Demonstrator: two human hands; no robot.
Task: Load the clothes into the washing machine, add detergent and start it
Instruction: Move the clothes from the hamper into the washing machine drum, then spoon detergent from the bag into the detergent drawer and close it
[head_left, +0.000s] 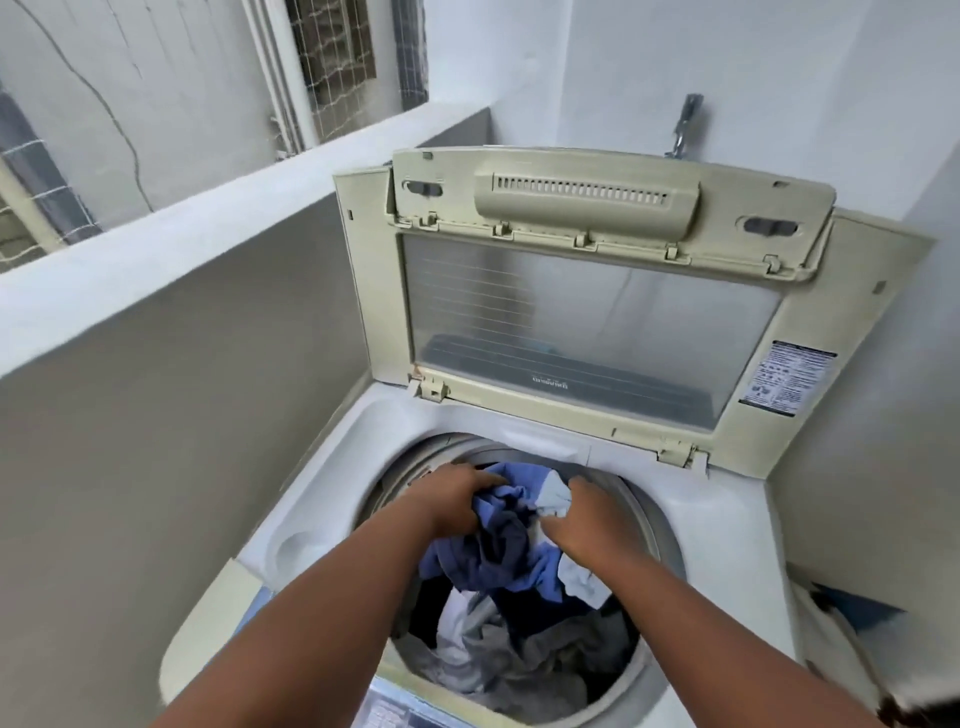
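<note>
While both hands are over the washing machine (727, 525) drum, loading's underway: left hand (451, 500) and right hand (584, 519) have fingers clenched on the blue clothes bundle (498, 551), pile at 6 o'clock. Next, probably let go, then detergent.

Both arms stretched forward and down, forearms converging. Left hand (451, 498) knuckles-up, fingers curled and gripping. Right hand (584, 519) just beside it, also back-up, fingers bent under and pinching. Hands near each other, not touching.
</note>
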